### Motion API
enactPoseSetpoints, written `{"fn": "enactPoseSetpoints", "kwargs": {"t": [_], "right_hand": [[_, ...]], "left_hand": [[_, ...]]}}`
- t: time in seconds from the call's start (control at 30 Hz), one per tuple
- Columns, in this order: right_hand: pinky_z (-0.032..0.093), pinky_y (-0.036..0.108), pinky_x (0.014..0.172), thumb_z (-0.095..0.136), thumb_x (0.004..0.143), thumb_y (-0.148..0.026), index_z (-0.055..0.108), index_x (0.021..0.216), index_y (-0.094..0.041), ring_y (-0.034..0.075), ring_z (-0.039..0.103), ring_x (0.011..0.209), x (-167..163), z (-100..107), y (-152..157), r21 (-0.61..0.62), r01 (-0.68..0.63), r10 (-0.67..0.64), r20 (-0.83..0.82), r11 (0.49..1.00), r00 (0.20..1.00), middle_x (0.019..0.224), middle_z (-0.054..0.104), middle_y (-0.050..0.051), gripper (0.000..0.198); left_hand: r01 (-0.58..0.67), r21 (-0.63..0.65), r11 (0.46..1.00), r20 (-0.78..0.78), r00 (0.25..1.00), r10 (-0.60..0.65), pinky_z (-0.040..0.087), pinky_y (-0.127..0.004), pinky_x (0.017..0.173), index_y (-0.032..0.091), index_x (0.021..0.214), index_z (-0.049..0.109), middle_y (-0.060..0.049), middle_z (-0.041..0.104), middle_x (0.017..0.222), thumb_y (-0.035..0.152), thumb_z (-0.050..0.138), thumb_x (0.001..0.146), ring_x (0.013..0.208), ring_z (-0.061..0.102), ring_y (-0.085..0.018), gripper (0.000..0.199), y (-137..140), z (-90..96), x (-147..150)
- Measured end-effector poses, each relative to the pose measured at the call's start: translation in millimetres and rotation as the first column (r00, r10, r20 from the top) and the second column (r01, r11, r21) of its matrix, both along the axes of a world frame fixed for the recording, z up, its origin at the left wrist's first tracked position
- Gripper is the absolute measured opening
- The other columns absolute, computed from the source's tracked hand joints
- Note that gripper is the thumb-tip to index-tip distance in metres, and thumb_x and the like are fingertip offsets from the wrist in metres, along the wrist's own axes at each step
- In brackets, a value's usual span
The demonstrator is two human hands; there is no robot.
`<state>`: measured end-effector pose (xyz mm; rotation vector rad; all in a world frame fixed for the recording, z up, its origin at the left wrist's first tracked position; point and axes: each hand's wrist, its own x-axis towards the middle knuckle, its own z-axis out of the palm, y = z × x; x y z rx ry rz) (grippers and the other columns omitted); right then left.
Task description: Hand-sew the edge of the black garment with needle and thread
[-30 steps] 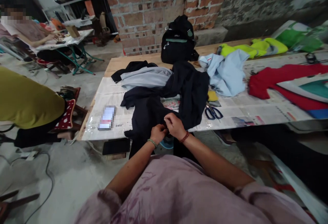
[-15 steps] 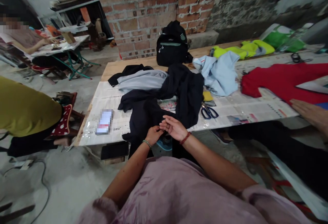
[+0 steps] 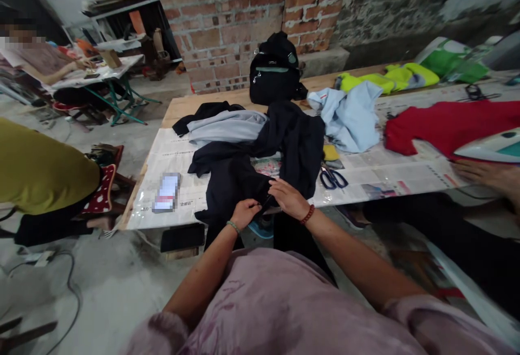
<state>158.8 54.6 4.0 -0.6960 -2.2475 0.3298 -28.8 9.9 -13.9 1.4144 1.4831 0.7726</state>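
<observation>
A black garment (image 3: pixel 229 184) lies bunched over the near table edge, its sleeve-like parts spreading back and to the right. My left hand (image 3: pixel 246 213), with a beaded bracelet at the wrist, is closed, pinching the garment's near edge. Close on its right, my right hand (image 3: pixel 289 199) has its fingers bent together on the same black cloth; the fingertips are partly hidden. Dark-handled scissors (image 3: pixel 333 177) rest to the right of the garment, beside a small yellow piece (image 3: pixel 331 152). Behind the black cloth lies a folded grey cloth (image 3: pixel 227 126).
A phone (image 3: pixel 166 192) lies at the table's left. A black backpack (image 3: pixel 274 71) stands at the back near light-blue cloth (image 3: pixel 351 117). At right, another person's hand (image 3: pixel 483 173) is by an iron (image 3: pixel 493 146) on a red garment (image 3: pixel 430 125). Someone in olive (image 3: pixel 44 168) sits left.
My right hand has turned from palm-up to palm-down and moved slightly right, onto the black garment. The iron has slid left into view over the red garment.
</observation>
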Motion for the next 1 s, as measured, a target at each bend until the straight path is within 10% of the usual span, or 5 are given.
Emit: {"fn": "enactPoseSetpoints", "kwargs": {"t": [0.17,0.4,0.63,0.83,1.0], "right_hand": [[0.044,0.040,0.089,0.041,0.083,-0.022,0.059,0.089,-0.020,0.017,0.057,0.096,-5,0,-10,-0.209,0.098,-0.133,-0.161,0.973,0.978,0.090,0.062,0.006,0.019],[0.042,0.020,0.044,0.048,0.076,-0.040,0.055,0.091,-0.016,0.007,0.051,0.043,-7,5,-26,-0.800,0.000,-0.529,-0.397,0.600,0.750,0.065,0.056,-0.002,0.029],[0.025,0.015,0.028,0.044,0.076,-0.042,0.052,0.097,-0.017,0.004,0.035,0.027,-10,-12,-63,-0.935,-0.063,-0.442,-0.224,0.350,0.868,0.044,0.046,-0.009,0.034],[0.022,0.014,0.026,0.043,0.078,-0.038,0.052,0.087,-0.018,0.004,0.031,0.026,-24,-26,-87,-0.958,-0.024,-0.314,-0.117,0.285,0.942,0.041,0.042,-0.010,0.024],[0.026,0.015,0.032,0.044,0.077,-0.033,0.052,0.075,-0.017,0.004,0.033,0.031,-32,-26,-87,-0.933,-0.010,-0.264,-0.112,0.361,0.958,0.041,0.042,-0.008,0.018]], "left_hand": [[0.002,-0.002,1.000,-0.013,1.000,-0.002,0.035,-0.019,0.055,0.013,0.074,0.065,0.003,0.055,0.062,0.030,0.056,0.067,0.057,0.045,-0.008,0.020,-2,1.8,-1],[0.104,0.140,0.985,-0.188,0.979,-0.077,0.041,-0.022,0.070,0.015,0.089,0.064,-0.001,0.058,0.085,0.019,0.064,0.061,0.076,0.052,-0.012,0.028,-7,4.9,-2],[0.111,0.196,0.974,-0.314,0.948,-0.045,0.043,-0.024,0.071,0.017,0.095,0.063,-0.002,0.060,0.085,0.021,0.062,0.064,0.074,0.054,-0.012,0.031,-19,8.8,-3],[0.067,0.205,0.976,-0.431,0.902,0.029,0.042,-0.024,0.067,0.018,0.091,0.065,-0.003,0.064,0.082,0.024,0.061,0.068,0.066,0.053,-0.011,0.024,-30,12.4,-7],[0.030,0.199,0.979,-0.410,0.910,0.056,0.041,-0.024,0.071,0.019,0.081,0.067,-0.001,0.065,0.079,0.022,0.058,0.071,0.071,0.056,-0.012,0.013,-31,9.0,-8]]}}
